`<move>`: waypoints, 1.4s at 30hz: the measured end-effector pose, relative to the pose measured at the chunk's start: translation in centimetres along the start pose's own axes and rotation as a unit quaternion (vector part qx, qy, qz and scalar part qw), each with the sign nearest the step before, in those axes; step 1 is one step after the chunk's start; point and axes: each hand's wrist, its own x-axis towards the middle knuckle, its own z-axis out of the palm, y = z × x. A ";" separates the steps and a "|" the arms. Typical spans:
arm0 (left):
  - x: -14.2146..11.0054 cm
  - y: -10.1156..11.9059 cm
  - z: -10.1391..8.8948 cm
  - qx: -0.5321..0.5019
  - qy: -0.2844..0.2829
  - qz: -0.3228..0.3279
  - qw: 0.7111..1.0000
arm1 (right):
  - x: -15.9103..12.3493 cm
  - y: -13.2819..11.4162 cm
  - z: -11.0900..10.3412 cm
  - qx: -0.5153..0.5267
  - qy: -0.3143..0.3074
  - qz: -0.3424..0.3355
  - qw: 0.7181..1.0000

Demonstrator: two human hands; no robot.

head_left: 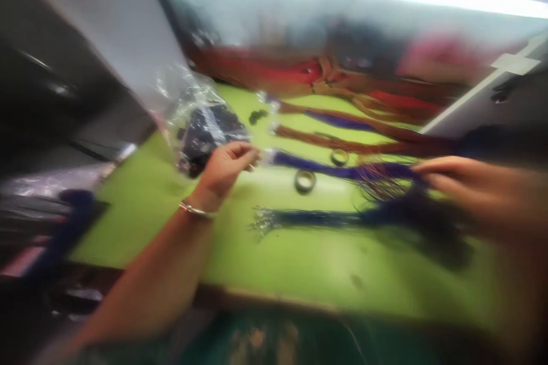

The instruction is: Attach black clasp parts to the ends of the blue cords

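My left hand, with a bracelet at the wrist, is closed in a pinch just left of the pale connector end of a purple wire bundle. Whatever is between those fingertips is too blurred to make out. On the right, my right hand pinches the purple wires near their far end. Below them lies a dark blue wire bundle with bare metal terminals fanned out at its left tip. Motion blur smears the loose wires beneath my right hand.
Two tape rolls lie among the bundles. Behind my left hand sits a clear plastic bag of dark parts. Brown wire bundles and red ones stretch across the back of the green table. Grey panels flank both sides.
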 end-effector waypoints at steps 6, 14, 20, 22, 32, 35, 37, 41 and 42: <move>1.6 -0.2 -4.5 0.129 0.188 0.057 0.972 | 4.4 -11.1 13.2 -0.075 -0.227 -0.084 0.967; 2.9 -3.1 -5.7 0.462 0.123 0.077 0.875 | 5.4 -12.7 17.8 -0.085 -0.276 -0.042 0.957; 3.6 -4.5 -3.6 0.498 0.053 0.101 0.860 | 5.6 -11.4 17.6 0.003 -0.212 -0.057 0.976; 3.6 -4.7 -3.4 0.527 0.046 0.096 0.843 | 5.7 -11.1 17.6 0.025 -0.181 -0.070 0.981; 2.7 -3.3 -3.4 0.547 0.075 0.076 0.830 | 6.8 -11.0 17.1 0.216 -0.167 0.066 0.960; 2.1 -2.4 -3.1 0.441 0.117 0.093 0.885 | 7.1 -11.0 17.0 0.231 -0.150 0.071 0.959; 1.5 -1.8 -2.4 0.296 0.106 0.066 0.947 | 7.2 -11.1 16.8 0.240 -0.139 0.067 0.958; 0.0 -1.2 0.1 0.014 -0.040 -0.037 0.998 | 7.2 -10.9 16.7 0.250 -0.103 0.061 0.961; -0.4 -1.2 0.7 -0.024 -0.073 -0.066 0.995 | 7.2 -10.7 16.8 0.246 -0.089 0.060 0.963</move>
